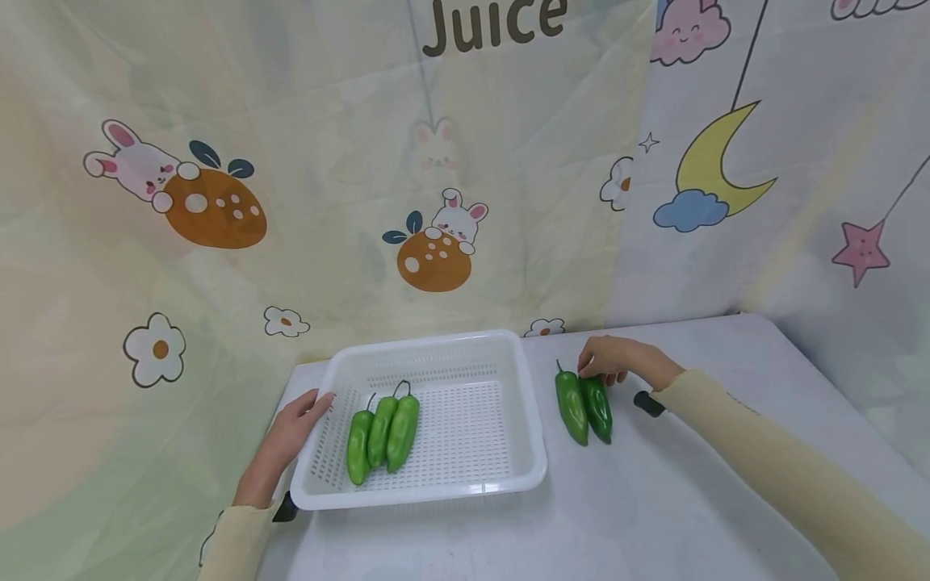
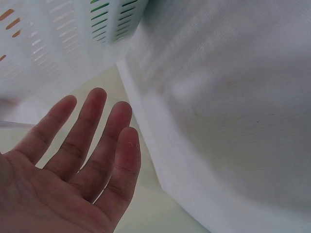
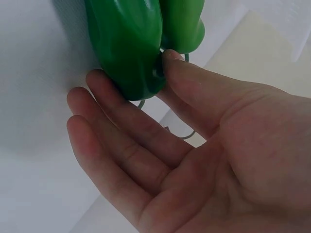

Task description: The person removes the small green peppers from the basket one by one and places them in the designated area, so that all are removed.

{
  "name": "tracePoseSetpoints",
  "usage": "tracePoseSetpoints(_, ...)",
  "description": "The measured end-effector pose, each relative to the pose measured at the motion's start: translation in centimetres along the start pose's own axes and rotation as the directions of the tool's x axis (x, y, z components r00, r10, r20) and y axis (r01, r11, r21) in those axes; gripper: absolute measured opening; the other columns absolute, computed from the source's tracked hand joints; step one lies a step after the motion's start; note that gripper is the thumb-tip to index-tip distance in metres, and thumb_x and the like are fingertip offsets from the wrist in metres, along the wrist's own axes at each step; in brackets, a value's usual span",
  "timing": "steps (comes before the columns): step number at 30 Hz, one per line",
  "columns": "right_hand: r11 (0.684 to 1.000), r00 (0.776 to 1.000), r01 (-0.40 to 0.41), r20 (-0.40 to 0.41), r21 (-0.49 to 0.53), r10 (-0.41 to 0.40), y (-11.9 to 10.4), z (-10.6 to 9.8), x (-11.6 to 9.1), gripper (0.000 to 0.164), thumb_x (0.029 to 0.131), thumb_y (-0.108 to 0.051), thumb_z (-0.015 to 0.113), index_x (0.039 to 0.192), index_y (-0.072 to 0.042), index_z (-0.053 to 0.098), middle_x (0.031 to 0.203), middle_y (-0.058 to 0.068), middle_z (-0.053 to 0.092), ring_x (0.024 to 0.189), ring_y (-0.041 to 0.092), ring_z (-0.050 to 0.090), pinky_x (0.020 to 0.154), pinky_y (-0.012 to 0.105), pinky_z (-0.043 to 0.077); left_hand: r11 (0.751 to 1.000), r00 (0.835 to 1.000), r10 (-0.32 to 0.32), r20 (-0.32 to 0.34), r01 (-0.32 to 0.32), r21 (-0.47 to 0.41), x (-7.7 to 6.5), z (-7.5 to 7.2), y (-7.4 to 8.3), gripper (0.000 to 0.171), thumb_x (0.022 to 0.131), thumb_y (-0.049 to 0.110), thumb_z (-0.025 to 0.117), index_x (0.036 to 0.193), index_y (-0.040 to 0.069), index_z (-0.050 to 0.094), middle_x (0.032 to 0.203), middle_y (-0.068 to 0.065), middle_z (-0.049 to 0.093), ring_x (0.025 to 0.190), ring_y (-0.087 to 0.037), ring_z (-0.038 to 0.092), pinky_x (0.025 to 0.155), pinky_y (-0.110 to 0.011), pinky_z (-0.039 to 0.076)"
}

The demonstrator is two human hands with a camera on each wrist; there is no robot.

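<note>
My right hand (image 1: 609, 359) pinches the stem end of a dark green chili pepper (image 1: 597, 410). In the right wrist view its thumb (image 3: 187, 80) lies at one side of that pepper (image 3: 129, 48), other fingers opposite. A lighter green pepper (image 1: 571, 407) lies close beside it on the table. My left hand (image 1: 294, 428) is at the left rim of a white plastic basket (image 1: 472, 486). From the left wrist, the left hand's fingers (image 2: 90, 109) look loosely extended, spread below the slotted basket wall (image 2: 63, 43). Three green peppers (image 1: 383, 432) lie side by side inside the basket's left half.
The white-covered table (image 1: 654, 500) extends to the right of the basket and in front of it. A printed cloth backdrop (image 1: 327, 202) with cartoon rabbits hangs behind the table. Another printed cloth (image 1: 814, 307) closes off the right side.
</note>
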State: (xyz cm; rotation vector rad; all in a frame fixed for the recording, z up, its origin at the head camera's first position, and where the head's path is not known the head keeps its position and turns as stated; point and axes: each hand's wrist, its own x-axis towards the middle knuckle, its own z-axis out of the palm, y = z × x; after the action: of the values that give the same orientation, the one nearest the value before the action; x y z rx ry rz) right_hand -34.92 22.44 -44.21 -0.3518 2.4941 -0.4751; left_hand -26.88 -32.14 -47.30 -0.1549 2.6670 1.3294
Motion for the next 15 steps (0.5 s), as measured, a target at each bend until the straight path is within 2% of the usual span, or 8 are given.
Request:
tracePoseSetpoints(8, 1.0, 1.0, -0.014, -0.012, -0.017, 0.014, 0.26, 0.21, 0.5, 0.025, 0.101, -0.02, 0.06, 0.118, -0.007, 0.072, 0.085, 0.005, 0.07, 0.076, 0.024, 0.069, 0.065, 0.034, 0.058, 1.0, 1.0, 0.001, 0.002, -0.001, -0.011, -0.07, 0.0, 0.01, 0.071, 0.099, 0.064, 0.046, 0.149, 0.015, 0.042, 0.119, -0.02, 0.068, 0.08, -0.022, 0.075, 0.065, -0.038, 0.064)
tracePoseSetpoints(15, 1.0, 1.0, -0.014, -0.004, -0.004, 0.014, 0.19, 0.25, 0.46, 0.027, 0.101, -0.021, 0.059, 0.12, -0.006, 0.072, 0.088, 0.004, 0.071, 0.078, 0.025, 0.07, 0.067, 0.036, 0.06, 1.0, 1.0, 0.006, 0.004, -0.005, -0.013, -0.03, 0.01, 0.02, 0.069, 0.099, 0.062, 0.046, 0.149, 0.015, 0.042, 0.118, -0.02, 0.068, 0.079, -0.023, 0.076, 0.064, -0.038, 0.064)
